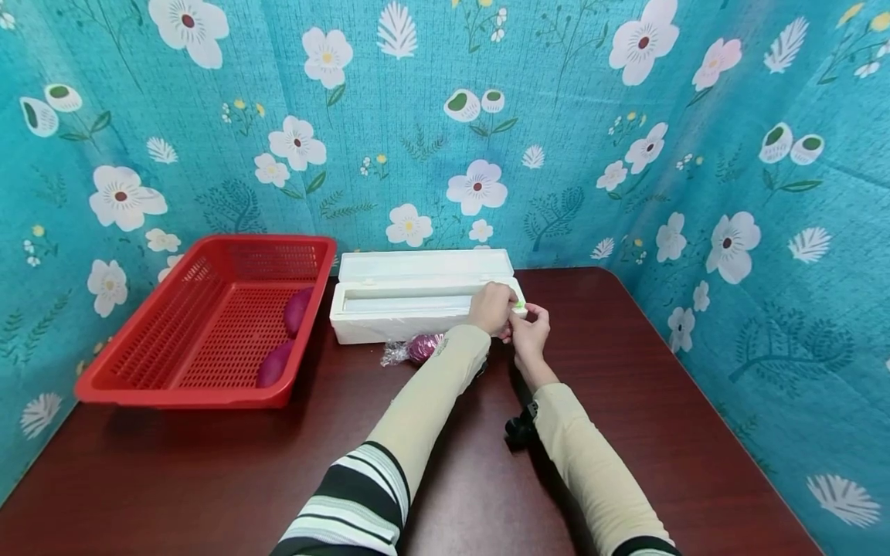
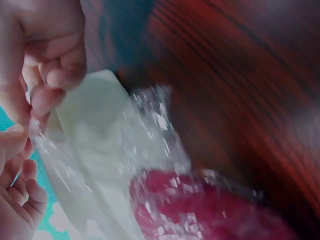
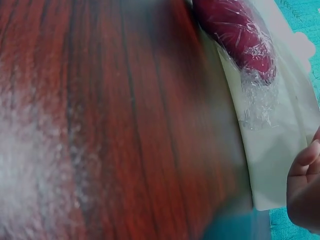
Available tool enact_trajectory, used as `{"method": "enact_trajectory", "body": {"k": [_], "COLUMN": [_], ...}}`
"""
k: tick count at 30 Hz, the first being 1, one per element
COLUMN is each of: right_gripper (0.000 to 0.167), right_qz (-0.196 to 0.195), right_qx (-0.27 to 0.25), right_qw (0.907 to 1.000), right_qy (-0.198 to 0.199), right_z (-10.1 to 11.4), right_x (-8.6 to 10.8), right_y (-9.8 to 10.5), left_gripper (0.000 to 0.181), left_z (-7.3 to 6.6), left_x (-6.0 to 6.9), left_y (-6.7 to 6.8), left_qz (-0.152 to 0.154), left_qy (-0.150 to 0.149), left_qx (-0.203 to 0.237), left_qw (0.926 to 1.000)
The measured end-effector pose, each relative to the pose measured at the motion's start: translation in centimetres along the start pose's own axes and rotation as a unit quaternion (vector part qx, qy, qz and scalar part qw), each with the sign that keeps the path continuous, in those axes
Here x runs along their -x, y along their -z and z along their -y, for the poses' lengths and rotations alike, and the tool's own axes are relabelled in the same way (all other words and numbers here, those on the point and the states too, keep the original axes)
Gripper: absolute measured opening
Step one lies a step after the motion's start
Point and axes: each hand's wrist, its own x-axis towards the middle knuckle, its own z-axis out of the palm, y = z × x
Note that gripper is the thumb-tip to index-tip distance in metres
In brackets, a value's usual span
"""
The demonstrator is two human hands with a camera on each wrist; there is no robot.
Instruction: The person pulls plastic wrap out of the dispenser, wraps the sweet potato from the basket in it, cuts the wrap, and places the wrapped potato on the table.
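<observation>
Dark wood-grain table [image 1: 473, 471]; a purple sweet potato [image 1: 424, 347] in crinkled clear wrap lies along the near side of a white cling-film box [image 1: 365, 330], the left hand's sleeved forearm crossing just to its right. At the box's right end, left hand [image 1: 490, 306] and right hand [image 1: 531, 333] meet, both with fingertips pinching clear film [image 2: 42, 141], close by a bright green piece [image 1: 519, 305]; to the left, a red basket [image 1: 188, 397] holds two unwrapped sweet potatoes [image 1: 275, 364], floral curtain [image 1: 487, 93] farthest.

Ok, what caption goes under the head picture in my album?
Left hand and right hand at a white box, red basket beside it.
</observation>
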Motion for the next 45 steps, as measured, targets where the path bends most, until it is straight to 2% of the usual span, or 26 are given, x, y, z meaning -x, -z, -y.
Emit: {"method": "enact_trajectory", "body": {"k": [5, 12, 18, 22, 27, 35, 39, 43, 45], "right_gripper": [0.032, 0.032, 0.031, 0.031, 0.032, 0.034, 0.035, 0.036, 0.035], "right_qz": [0.018, 0.027, 0.012, 0.01, 0.013, 0.013, 0.008, 0.007, 0.006], "right_qx": [0.005, 0.011, 0.019, 0.023, 0.023, 0.03, 0.026, 0.011, 0.002], "right_qw": [0.9997, 0.9992, 0.999, 0.9987, 0.9982, 0.9981, 0.9983, 0.9982, 0.9983], "right_qy": [-0.016, -0.027, -0.04, -0.045, -0.054, -0.053, -0.051, -0.058, -0.058], "right_z": [0.3, 0.3, 0.3, 0.5, 0.8, 0.7, 0.5, 0.3, 0.2], "right_x": [0.0, -0.1, -0.4, -0.4, -0.2, -0.2, -0.2, 0.0, 0.0], "right_y": [0.1, 0.0, 0.2, 0.1, -0.1, 0.0, 0.0, -0.1, -0.1], "left_gripper": [0.017, 0.013, 0.011, 0.012, 0.011, 0.01, 0.011, 0.018, 0.021], "left_z": [0.9, 1.8, 1.7, 1.5, 1.6, 2.2, 2.3, 2.0, 1.9], "left_x": [-0.1, 0.2, 0.5, 0.6, 0.7, 0.8, 0.7, 0.8, 0.8], "left_y": [-0.4, -1.0, -1.0, -1.0, -1.2, -1.6, -1.4, -1.0, -0.8], "left_qz": [-0.012, -0.043, -0.037, -0.032, -0.046, -0.045, -0.035, -0.02, -0.022], "left_qy": [-0.023, -0.06, -0.075, -0.067, -0.071, -0.044, -0.035, 0.001, 0.015], "left_qx": [-0.002, -0.014, -0.024, -0.05, -0.065, -0.038, -0.029, -0.003, 0.017], "left_qw": [0.9997, 0.9972, 0.9962, 0.996, 0.9943, 0.9973, 0.9984, 0.9998, 0.9995]}}
